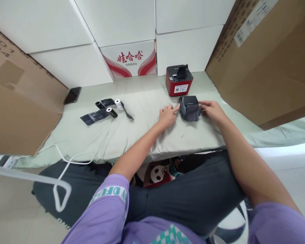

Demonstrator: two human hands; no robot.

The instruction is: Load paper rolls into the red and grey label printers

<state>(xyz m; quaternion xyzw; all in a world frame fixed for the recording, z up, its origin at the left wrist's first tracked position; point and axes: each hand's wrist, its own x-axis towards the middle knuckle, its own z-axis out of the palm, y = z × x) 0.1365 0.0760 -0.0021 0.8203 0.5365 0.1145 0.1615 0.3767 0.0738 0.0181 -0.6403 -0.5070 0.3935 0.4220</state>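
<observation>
Your left hand (167,116) points its index finger at the left side of a small black device (189,100), and your right hand (212,110) has fingertips at its right side. A dark strip (192,113) hangs over its near face. A red-and-black box (179,83) stands just beyond on the cloth-covered surface (144,96); to the left lie rolls (118,104) and a phone (73,95).

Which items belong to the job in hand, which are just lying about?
Likely the job:
small black device, between left hand and right hand
dark strip on its front

Apparently lying about:
dark rolls (possibly related)
red-and-black device (possibly related)
phone-like slab
</observation>
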